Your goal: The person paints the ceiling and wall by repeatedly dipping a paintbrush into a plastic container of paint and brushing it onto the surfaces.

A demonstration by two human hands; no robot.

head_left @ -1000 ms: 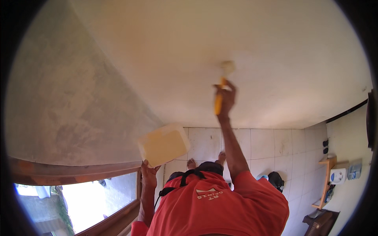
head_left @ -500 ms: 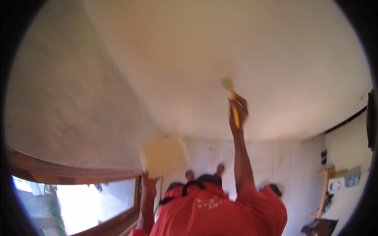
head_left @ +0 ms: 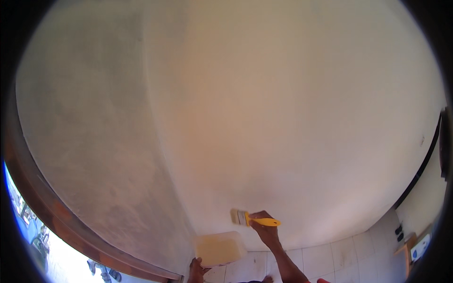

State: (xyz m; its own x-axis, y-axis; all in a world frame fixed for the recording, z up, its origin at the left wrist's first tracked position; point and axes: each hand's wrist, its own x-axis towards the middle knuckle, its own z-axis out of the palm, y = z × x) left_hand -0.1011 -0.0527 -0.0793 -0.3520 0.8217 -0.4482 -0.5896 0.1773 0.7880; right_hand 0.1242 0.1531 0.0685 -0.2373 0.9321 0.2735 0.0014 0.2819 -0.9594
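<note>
So the brush (head_left: 242, 218) is being held up in front of the pale wall (head_left: 264, 132), bristles pointed left, yellow handle grasped in the right hand's (head_left: 267, 231) grip. Whether the wall is actually being touched by the bristles can't be told. The pale tub (head_left: 241, 243) is grasped by the left hand (head_left: 196, 268), just below and left of the brush, near the corner with the grey wall (head_left: 89, 118).

Sketchy bit, imo: the tub is only being gripped at one lower corner, so it could be tipped by the weight of the cream contents (head_left: 217, 251), and the tiled floor (head_left: 316, 258) could get splashed. Drips could be shed too if the bristles are overloaded. And the grey wall could get smeared if a stroke is carried too far left.
</note>
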